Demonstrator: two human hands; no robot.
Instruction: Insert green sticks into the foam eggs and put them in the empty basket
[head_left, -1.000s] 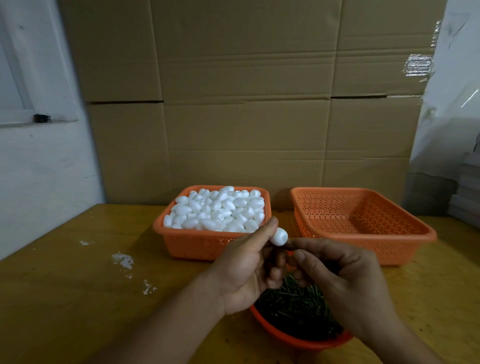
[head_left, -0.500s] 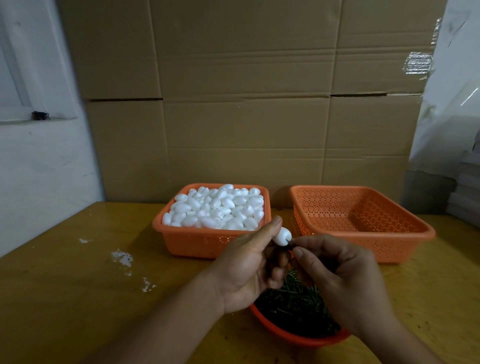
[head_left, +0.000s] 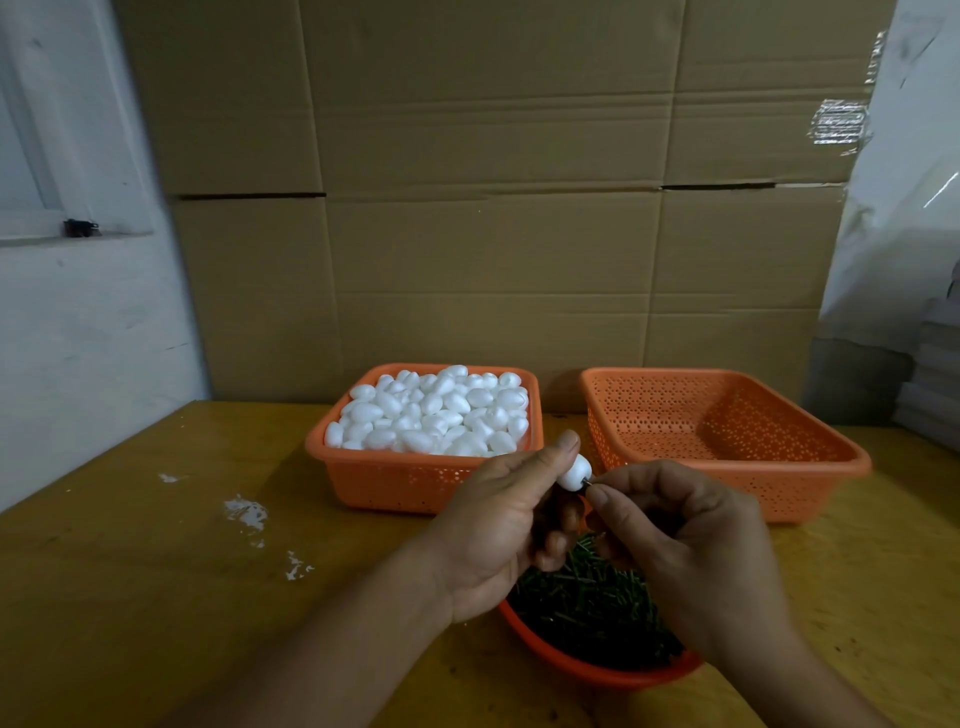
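1. The green stick (head_left: 587, 482) shows only a tiny tip; the right hand (head_left: 691, 551) covers the rest.
2. The left hand (head_left: 498, 530) hides part of the foam egg (head_left: 575, 472).
3. Both hands cover parts of the bowl of sticks (head_left: 597, 670).

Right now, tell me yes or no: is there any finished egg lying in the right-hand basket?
No. The right-hand basket shows only its bare perforated floor, and the one egg being worked is in the left hand.
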